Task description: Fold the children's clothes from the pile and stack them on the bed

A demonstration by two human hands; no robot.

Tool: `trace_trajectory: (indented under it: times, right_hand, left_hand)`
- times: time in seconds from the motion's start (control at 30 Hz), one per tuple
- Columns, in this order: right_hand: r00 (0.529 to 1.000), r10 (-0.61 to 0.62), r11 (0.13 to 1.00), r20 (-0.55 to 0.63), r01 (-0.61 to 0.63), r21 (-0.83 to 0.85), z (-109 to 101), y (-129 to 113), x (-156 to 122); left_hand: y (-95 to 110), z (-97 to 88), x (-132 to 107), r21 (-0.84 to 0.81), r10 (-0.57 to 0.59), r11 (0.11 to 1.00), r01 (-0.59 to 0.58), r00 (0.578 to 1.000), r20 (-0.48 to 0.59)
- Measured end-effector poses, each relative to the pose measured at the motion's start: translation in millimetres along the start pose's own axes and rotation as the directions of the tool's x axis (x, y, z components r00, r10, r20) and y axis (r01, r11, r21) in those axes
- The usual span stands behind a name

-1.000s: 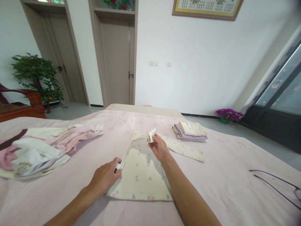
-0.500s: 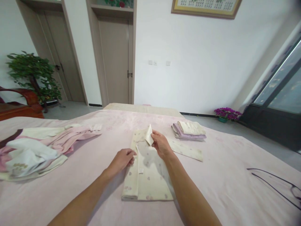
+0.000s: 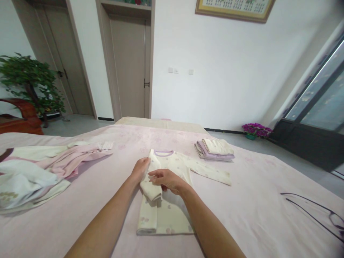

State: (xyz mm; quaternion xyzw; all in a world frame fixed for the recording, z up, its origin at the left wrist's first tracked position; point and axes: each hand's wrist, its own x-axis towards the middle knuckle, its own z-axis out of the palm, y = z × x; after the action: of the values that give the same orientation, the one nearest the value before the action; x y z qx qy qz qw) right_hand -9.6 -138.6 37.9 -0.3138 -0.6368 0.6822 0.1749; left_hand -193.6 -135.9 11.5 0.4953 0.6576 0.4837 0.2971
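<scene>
A small cream long-sleeved shirt (image 3: 173, 211) with a heart pattern and a lilac neckline lies on the bed, its left side folded inward. The left sleeve (image 3: 153, 191) is doubled down over that fold, its cuff end pointing toward me. My left hand (image 3: 141, 170) is closed at the folded shoulder edge, fingertips partly hidden by the cloth. Over the sleeve, my right hand (image 3: 169, 181) has its fingers apart, the tips touching or just above the fabric. The shirt's other sleeve (image 3: 212, 172) stretches out flat to the right.
A stack of folded clothes (image 3: 215, 150) sits beyond the right sleeve. Loose pink and white garments (image 3: 56, 168) are heaped at the left. A pair of glasses (image 3: 317, 211) rests on the pink bedspread (image 3: 249, 222) at the right.
My right hand has brought the sleeve from the neck area down toward me and laid it on the fold. The neckline is now uncovered. My left hand has moved up to the shoulder.
</scene>
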Motion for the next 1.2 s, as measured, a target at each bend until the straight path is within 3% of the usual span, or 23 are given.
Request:
trace_trajectory:
  times: [0.23, 0.43, 0.63, 0.77, 0.93, 1.2]
  right_hand:
    - [0.992, 0.087, 0.993, 0.093, -0.094, 0.077, -10, 2, -2]
    - [0.982, 0.134, 0.972, 0.137, -0.157, 0.173, -21, 6, -4]
    - [0.975, 0.041, 0.959, 0.217, -0.099, 0.267, -34, 10, -6]
    - [0.979, -0.024, 0.946, 0.201, -0.043, 0.322, -45, 12, -10]
    - [0.966, -0.031, 0.962, 0.255, -0.040, 0.268, -48, 11, -10]
    - [0.940, 0.062, 0.981, 0.337, -0.120, 0.154, -44, 3, -9]
  left_hand:
    - [-21, 4.1, 16, 0.104, 0.027, 0.994, -0.020, 0.998, -0.062]
    - [-23, 5.6, 21, 0.151, 0.090, 0.986, -0.077, 0.993, -0.082]
    - [-19, 9.3, 41, 0.212, 0.097, 0.974, -0.075, 0.991, -0.096]
    - [-18, 14.8, 53, 0.274, 0.095, 0.960, -0.061, 0.989, -0.114]
    - [-18, 17.9, 63, 0.360, 0.078, 0.932, -0.028, 0.989, -0.127]
    - [-19, 14.0, 72, 0.448, 0.055, 0.894, 0.000, 0.992, -0.110]
